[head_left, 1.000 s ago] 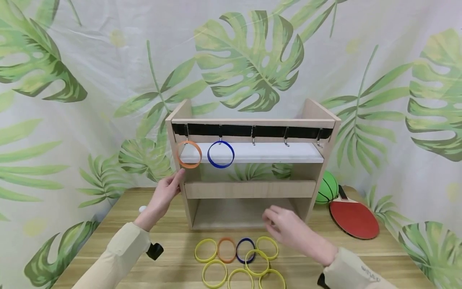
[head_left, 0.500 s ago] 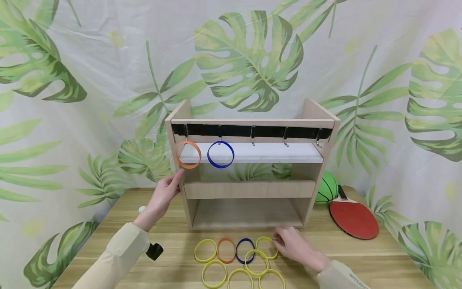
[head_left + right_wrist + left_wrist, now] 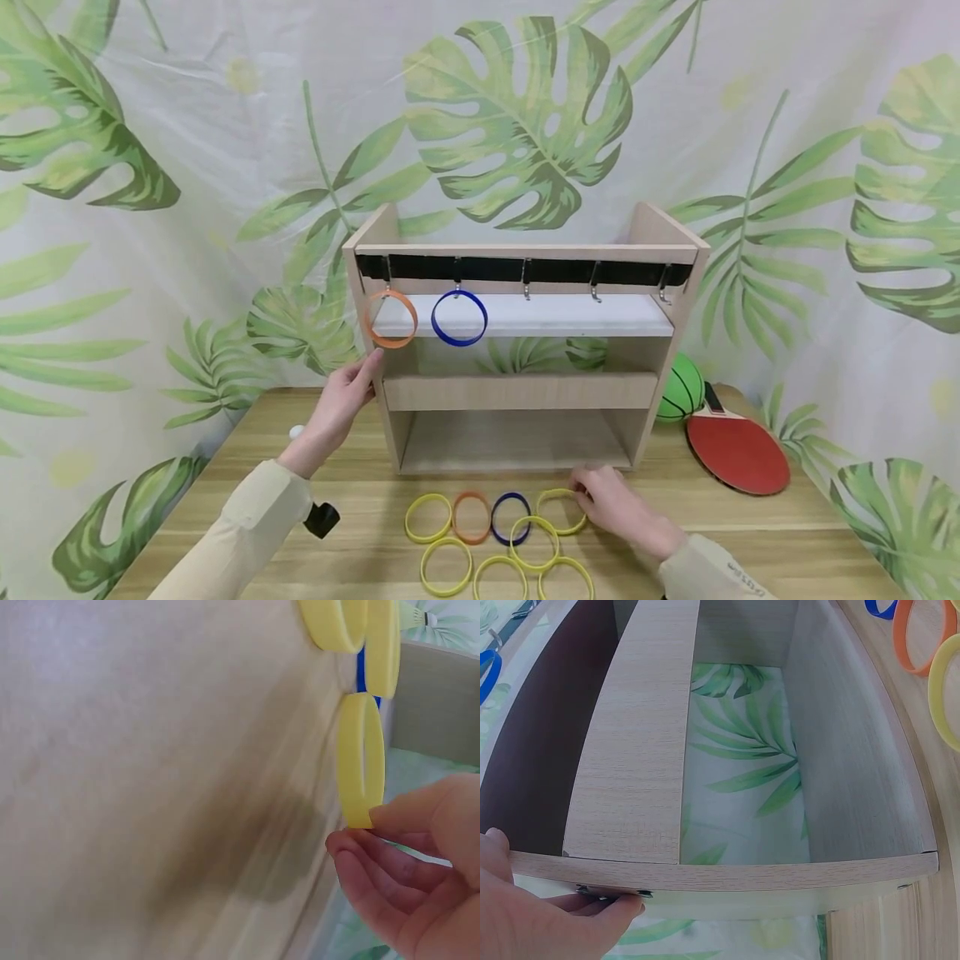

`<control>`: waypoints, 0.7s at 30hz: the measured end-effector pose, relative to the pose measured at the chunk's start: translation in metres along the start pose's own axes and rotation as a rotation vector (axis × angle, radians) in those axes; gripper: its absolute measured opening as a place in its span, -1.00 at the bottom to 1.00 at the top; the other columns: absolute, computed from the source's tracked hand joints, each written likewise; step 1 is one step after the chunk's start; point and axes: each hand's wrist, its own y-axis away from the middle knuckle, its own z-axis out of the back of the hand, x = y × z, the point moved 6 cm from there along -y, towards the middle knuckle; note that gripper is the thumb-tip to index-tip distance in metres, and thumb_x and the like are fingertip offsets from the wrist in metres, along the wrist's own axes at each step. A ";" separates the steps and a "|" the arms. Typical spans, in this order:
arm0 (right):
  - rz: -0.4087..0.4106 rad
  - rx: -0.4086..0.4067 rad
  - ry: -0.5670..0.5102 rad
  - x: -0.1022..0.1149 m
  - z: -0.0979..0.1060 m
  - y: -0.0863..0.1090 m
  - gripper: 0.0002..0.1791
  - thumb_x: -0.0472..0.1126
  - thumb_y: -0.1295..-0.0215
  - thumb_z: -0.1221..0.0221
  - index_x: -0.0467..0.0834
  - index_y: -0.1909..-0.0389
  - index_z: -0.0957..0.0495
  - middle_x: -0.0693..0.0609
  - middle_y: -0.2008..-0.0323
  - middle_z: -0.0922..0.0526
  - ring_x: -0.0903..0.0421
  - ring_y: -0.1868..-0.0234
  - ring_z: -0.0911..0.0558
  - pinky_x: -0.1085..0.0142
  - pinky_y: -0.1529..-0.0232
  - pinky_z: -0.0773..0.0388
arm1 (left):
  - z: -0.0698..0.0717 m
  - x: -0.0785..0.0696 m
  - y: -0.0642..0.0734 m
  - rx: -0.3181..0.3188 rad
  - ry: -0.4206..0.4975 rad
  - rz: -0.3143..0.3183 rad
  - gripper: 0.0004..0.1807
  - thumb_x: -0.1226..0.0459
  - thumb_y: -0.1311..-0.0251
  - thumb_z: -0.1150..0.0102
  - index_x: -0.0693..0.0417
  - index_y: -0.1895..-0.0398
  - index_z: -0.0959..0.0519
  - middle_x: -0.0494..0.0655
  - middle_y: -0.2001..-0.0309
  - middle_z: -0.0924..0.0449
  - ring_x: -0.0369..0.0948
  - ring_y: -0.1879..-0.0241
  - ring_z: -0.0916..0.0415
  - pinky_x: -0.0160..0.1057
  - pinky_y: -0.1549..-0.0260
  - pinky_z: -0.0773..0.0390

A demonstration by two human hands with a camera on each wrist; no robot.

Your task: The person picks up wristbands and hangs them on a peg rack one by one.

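Low and just right of the middle in the head view, the right hand [image 3: 611, 507] pinches 1 yellow ring [image 3: 349, 761]. Left of the middle, the left hand [image 3: 339, 404] grips the wooden shelf [image 3: 517, 393].

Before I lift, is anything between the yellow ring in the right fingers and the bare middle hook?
Nothing visible stands between the yellow ring and the middle hook; the space before the shelf looks open. Another yellow ring lies close by; contact unclear.
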 end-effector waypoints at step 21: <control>0.176 -0.192 0.128 0.062 0.119 -0.037 -0.87 -0.45 -0.14 -0.33 -0.19 0.37 -0.62 0.06 0.43 -0.63 0.30 0.45 -0.56 0.56 0.48 -0.57 | 0.000 0.000 -0.001 -0.002 0.007 -0.006 -0.15 -0.18 -0.48 0.23 0.36 -0.49 -0.11 0.16 -0.59 0.10 0.08 -0.57 0.07 0.05 -0.50 -0.20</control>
